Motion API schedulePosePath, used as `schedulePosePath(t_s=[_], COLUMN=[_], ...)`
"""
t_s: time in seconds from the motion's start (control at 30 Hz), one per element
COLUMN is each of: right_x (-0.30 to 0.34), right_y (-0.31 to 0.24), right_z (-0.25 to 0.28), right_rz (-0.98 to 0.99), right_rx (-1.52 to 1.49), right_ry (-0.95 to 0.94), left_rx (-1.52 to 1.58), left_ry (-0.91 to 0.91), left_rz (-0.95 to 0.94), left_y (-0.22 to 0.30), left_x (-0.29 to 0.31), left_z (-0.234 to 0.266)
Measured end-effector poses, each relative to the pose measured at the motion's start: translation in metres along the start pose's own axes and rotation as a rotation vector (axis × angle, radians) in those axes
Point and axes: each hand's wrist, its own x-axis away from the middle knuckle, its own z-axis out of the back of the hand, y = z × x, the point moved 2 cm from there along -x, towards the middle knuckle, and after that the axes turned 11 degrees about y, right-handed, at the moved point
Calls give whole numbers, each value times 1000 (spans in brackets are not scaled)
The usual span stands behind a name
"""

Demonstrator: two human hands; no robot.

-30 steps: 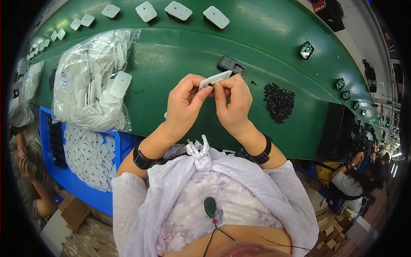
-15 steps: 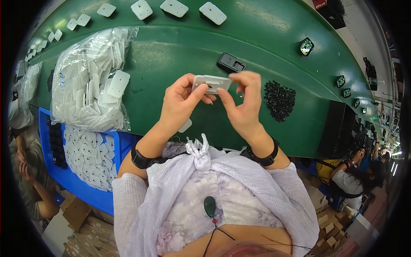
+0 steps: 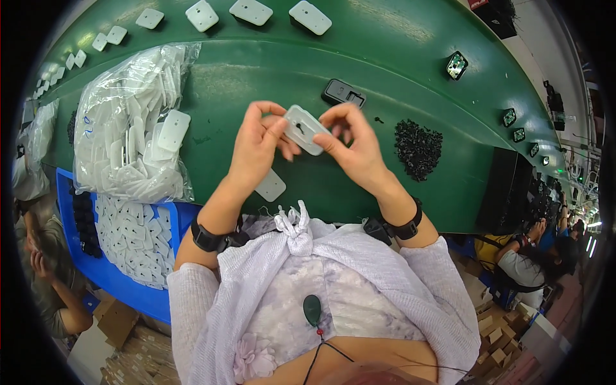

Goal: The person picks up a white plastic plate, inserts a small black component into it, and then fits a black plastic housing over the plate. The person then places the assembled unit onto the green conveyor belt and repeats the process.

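A white plastic cover (image 3: 308,133) is held tilted between my hands above the green work surface. My left hand (image 3: 260,138) pinches its upper left end with the thumb in front. At the lower right end, my right hand (image 3: 353,142) presses its thumb on the face, its other fingers curled around the edge. A small dark shape shows in the middle of the cover; I cannot tell whether it is a part or an opening. Just beyond my hands lies a black rectangular casing (image 3: 343,94). Another white cover (image 3: 271,186) rests flat beside my left wrist.
To the right is a heap of small black parts (image 3: 418,151), with a stray black piece (image 3: 379,120) near it. A clear bag (image 3: 186,58) of white covers lies left, above a blue bin (image 3: 128,296). White covers and circuit-board units (image 3: 457,65) line the far belt.
The cover has turned so its right end dips toward me. My right thumb has come onto its face. More of the loose white cover by my left wrist now shows.
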Motion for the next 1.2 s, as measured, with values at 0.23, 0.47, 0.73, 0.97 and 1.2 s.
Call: schedulePosePath(t_s=[0.23, 0.47, 0.73, 0.97, 1.2], right_x=[-35, -34, -26, -23, -17], right_y=[0, -7, -15, -19, -12], right_z=[26, 31, 6, -19, -26], right_rz=[520, 369, 503, 610, 652], right_rx=[781, 473, 443, 580, 632], right_ry=[86, 139, -80, -173, -128], left_rx=[-864, -1188, -854, -891, -940], left_ry=[61, 164, 52, -32, -62], left_rz=[-661, -706, -845, -801, -758], left_y=[2, 3, 8, 4, -2], left_x=[-42, 0, -1, 5, 6], left_z=[6, -12, 16, 23, 26])
